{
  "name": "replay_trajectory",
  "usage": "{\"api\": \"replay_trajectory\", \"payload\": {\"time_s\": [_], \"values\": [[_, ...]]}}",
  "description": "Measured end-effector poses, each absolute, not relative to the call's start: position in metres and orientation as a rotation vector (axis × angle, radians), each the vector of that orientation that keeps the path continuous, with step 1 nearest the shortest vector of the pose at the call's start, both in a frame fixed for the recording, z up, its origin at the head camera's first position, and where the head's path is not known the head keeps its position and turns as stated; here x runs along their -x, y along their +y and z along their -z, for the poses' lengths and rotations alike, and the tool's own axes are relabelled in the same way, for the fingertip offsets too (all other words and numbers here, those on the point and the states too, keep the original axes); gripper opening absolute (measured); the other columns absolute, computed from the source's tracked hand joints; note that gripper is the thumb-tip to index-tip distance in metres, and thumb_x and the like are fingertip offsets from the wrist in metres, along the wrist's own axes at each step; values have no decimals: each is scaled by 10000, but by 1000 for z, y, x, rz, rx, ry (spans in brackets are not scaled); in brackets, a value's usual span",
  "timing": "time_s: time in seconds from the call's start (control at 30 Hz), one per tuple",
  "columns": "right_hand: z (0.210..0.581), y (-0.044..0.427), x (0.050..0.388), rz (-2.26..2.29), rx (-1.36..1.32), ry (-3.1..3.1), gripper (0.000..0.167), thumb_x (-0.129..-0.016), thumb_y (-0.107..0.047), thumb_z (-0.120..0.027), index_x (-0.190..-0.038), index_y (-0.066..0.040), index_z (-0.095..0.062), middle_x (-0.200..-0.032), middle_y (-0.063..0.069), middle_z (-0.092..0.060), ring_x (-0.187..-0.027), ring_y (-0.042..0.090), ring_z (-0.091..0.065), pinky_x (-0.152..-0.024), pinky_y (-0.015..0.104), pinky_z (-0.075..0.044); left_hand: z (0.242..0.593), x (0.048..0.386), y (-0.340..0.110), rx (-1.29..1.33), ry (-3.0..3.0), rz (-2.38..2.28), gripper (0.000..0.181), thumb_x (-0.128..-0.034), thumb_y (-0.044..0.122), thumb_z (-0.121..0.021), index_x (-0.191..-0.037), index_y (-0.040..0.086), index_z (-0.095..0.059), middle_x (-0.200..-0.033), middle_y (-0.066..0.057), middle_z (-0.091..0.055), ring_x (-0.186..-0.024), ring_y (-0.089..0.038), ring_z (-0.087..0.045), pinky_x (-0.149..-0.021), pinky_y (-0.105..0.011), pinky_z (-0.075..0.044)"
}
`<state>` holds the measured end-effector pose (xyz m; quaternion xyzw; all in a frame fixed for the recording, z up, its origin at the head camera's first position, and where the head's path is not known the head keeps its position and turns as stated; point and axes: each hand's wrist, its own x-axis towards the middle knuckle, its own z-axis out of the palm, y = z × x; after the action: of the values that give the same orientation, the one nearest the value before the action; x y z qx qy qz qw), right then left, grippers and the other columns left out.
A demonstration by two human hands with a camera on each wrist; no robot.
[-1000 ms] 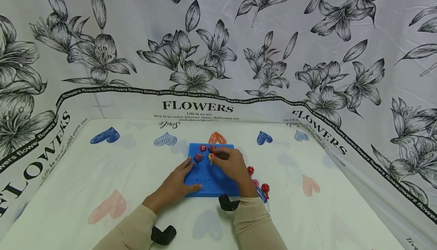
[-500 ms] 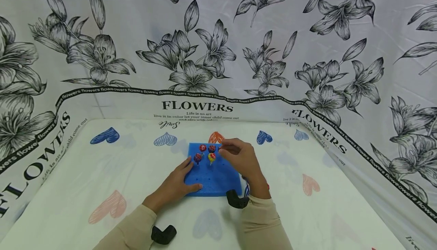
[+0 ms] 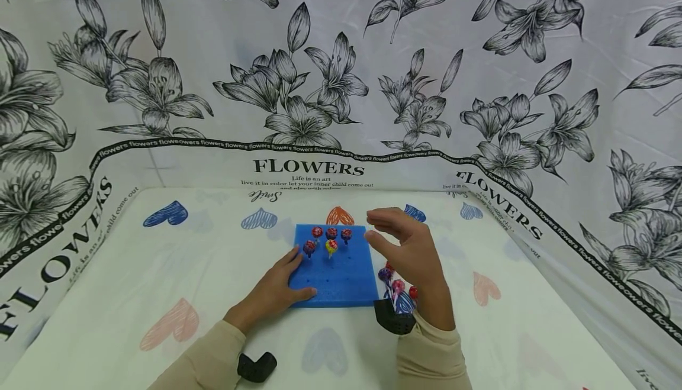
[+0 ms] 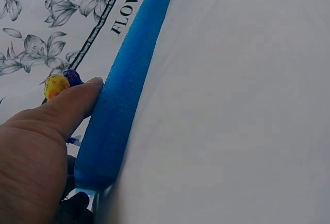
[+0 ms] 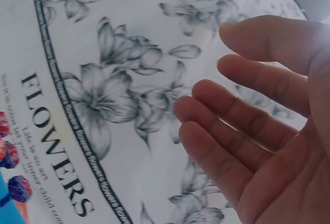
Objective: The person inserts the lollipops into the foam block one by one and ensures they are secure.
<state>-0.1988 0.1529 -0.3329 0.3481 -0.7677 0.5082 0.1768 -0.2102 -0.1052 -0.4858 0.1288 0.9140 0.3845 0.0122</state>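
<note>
A blue foam block (image 3: 341,280) lies flat with several lollipops standing in its far half, among them a yellow one (image 3: 331,247) and a dark red one (image 3: 346,235) at the right. The left hand (image 3: 274,286) rests on the block's left edge, thumb on the near part and fingers along the side; in the left wrist view its thumb (image 4: 72,105) lies against the blue side (image 4: 121,100). Above and right of the block, the right hand (image 3: 412,248) hangs in the air, fingers parted. The right wrist view shows that hand (image 5: 258,110) with nothing in it.
Several loose lollipops (image 3: 398,286) lie right of the block, partly hidden by the right wrist. Black wrist devices (image 3: 257,367) sit at both sleeves. A flower-printed cloth (image 3: 410,112) hangs behind the heart-printed table cover (image 3: 213,271).
The right hand has moved right, off the block, and its fingers have parted from the dark red lollipop, which now stands in the far right part. The left hand has stayed in place.
</note>
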Motion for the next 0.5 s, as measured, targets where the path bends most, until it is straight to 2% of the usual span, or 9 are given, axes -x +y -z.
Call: {"api": "replay_trajectory", "payload": {"time_s": [0.13, 0.23, 0.33, 0.5], "values": [[324, 165, 191, -1389, -959, -2119, 356, -816, 161, -666, -1164, 94, -627, -1125, 207, -629, -1041, 344, -612, -901, 404, -500, 486, 211, -105, -405, 2846, -1191, 906, -796, 478, -761, -1456, -17, -386, -1572, -123, -218, -1401, -396, -218, -1061, -547, -294], [336, 183, 202, -1386, -929, -2070, 378, -812, 160, -672, -1172, 48, -647, -1128, 176, -640, -1030, 303, -623, -908, 340, -499, 486, 211, -105, -405, 2840, -1196, 904, -797, 477, -761, -1457, -14, -386, -1575, -116, -212, -1404, -391, -213, -1064, -545, -290], [342, 198, 206, -1405, -812, -2103, 361, -831, 129, -674, -1173, 13, -660, -1134, 145, -648, -1025, 275, -631, -912, 336, -496, 486, 211, -105, -402, 2839, -1203, 904, -796, 474, -762, -1458, -13, -385, -1575, -113, -212, -1405, -389, -213, -1065, -544, -289], [341, 213, 203, -1510, -535, -2232, 308, -878, 38, -674, -1183, 53, -641, -1173, 184, -633, -1052, 354, -609, -887, 292, -504, 486, 211, -105, -400, 2850, -1180, 907, -798, 479, -759, -1461, -12, -381, -1575, -111, -214, -1405, -386, -213, -1064, -541, -292]]}}
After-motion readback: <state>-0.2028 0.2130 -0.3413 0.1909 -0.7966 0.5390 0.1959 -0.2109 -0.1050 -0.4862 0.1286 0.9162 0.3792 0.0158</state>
